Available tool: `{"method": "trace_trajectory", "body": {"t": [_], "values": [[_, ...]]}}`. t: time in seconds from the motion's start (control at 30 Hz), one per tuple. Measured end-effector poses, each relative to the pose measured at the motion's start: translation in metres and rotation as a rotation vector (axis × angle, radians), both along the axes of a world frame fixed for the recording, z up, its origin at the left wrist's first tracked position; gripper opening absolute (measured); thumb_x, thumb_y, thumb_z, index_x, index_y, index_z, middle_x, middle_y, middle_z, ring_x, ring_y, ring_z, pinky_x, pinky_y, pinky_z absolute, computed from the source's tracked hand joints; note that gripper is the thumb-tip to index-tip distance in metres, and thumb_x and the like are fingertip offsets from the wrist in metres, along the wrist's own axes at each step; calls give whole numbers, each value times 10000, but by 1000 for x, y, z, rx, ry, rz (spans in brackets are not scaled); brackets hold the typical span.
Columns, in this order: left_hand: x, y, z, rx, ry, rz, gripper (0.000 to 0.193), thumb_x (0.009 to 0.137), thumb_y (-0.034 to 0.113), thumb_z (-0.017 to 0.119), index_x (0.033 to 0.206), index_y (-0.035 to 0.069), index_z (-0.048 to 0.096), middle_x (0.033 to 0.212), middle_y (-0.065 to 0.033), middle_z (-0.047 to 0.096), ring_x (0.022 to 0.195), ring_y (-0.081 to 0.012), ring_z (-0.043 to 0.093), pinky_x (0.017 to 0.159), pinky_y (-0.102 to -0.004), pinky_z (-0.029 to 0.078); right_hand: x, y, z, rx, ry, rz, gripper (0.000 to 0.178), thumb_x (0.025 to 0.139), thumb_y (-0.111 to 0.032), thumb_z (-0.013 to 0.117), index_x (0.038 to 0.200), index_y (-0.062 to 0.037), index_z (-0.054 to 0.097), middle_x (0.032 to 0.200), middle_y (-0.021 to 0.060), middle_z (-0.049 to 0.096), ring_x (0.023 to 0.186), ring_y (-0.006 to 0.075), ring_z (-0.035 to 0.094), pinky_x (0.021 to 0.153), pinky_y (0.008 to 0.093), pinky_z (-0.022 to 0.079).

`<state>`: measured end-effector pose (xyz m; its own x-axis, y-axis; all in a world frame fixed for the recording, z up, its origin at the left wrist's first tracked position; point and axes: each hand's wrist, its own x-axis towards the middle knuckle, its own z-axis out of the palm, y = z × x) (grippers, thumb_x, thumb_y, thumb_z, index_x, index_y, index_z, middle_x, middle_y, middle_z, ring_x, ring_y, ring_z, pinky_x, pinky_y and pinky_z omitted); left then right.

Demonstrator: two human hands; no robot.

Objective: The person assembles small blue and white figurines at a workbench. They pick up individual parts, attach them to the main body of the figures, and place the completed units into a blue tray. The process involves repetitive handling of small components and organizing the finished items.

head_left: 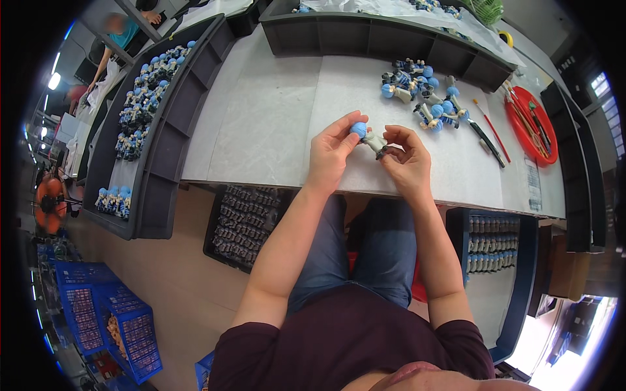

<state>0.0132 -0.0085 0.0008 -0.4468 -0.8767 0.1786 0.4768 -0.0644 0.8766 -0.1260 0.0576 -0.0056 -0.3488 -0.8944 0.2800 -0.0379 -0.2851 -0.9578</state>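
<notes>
Over the near part of the white tabletop I hold a small figurine (373, 141) with a light blue head, a pale grey body and dark feet. It lies tilted between my hands. My left hand (331, 151) pinches it by the blue head with thumb and fingers. At the other end, my right hand (409, 159) has its thumb and fingers closed on the figurine's lower part by the feet. Beyond my right hand lies a loose heap of similar blue-headed figurines (435, 112).
A dark tray (160, 153) of figurines stands at the left; another bin (385, 39) runs along the back. At right are a red dish (550, 133) of brushes, a red-handled brush (497, 138) and a dark pen-like tool (486, 141). Figurine trays (502, 300) sit below the table.
</notes>
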Motion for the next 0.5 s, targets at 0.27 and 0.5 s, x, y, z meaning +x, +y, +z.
{"method": "trace_trajectory", "body": {"t": [0.27,0.5], "values": [[1,-2,-1,-35,14,-17,394,883,-32,482,1274,-8,443,1216,-154,535,1103,-244,543,958,-349,431,0,0,3,1,50,21,439,692,98,557,1123,19,533,1087,95,554,1020,169,543,809,276,493],[0,0,2,-11,18,-19,410,884,-48,457,1290,3,427,1226,-151,529,1121,-247,532,969,-352,421,-1,0,2,-15,89,47,433,687,88,566,1113,12,543,1110,96,551,1006,167,546,806,283,494]]}}
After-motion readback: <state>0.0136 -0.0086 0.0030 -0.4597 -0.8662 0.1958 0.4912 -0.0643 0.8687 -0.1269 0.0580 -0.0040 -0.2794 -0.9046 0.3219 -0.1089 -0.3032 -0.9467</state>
